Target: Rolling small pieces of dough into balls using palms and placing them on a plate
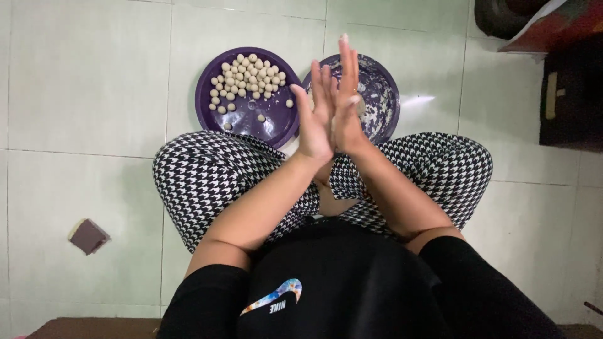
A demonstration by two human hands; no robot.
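My left hand [314, 119] and my right hand [347, 100] are pressed palm to palm, fingers straight and pointing away from me, above my crossed legs. Anything between the palms is hidden. Just beyond the hands on the floor sits a purple plate [246, 122] with several small pale dough balls [248, 78] heaped toward its far side. To its right is a second purple plate [384, 94], smeared with whitish flour or dough residue, partly hidden by my right hand.
I sit cross-legged on a pale tiled floor [88, 81] in black-and-white patterned trousers [207, 176]. A small brown square object [88, 236] lies on the floor at left. Dark furniture [568, 94] stands at the right, with a dark round object [502, 16] at top right.
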